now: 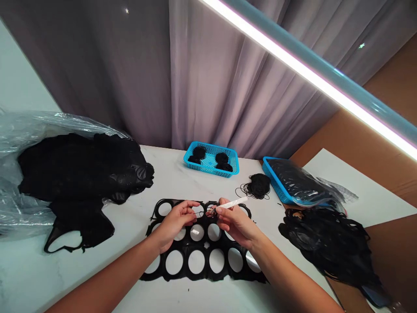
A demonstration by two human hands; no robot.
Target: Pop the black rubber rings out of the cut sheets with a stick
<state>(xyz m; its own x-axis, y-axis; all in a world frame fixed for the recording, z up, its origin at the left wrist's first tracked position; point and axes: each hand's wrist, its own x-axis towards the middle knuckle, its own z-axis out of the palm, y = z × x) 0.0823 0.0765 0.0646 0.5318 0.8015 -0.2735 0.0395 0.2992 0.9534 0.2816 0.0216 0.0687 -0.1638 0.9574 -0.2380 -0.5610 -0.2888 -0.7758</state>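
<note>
A black rubbery sheet (pixel 206 263) with rows of round holes lies flat on the white table under both hands. Over its far rows, my left hand (pixel 178 221) is closed in a pinch on a thin black strand (pixel 200 213). Close by on the right, my right hand (pixel 237 221) grips a slim white-handled tool (pixel 233 203), its handle slanting up to the right. The tool's working end lies among the fingertips, too small to make out. Beyond my right hand sits a tangled pile of thin black rings (pixel 259 186).
A blue basket (pixel 211 171) with several black bundles stands at the back. To its right, another blue basket (pixel 276 184) bears a bagged black bundle (pixel 296 180). Black scraps (pixel 329 243) heap at the right; black sheets (pixel 81 169) on clear plastic (pixel 19 217) lie left. A lamp tube (pixel 312 74) crosses overhead.
</note>
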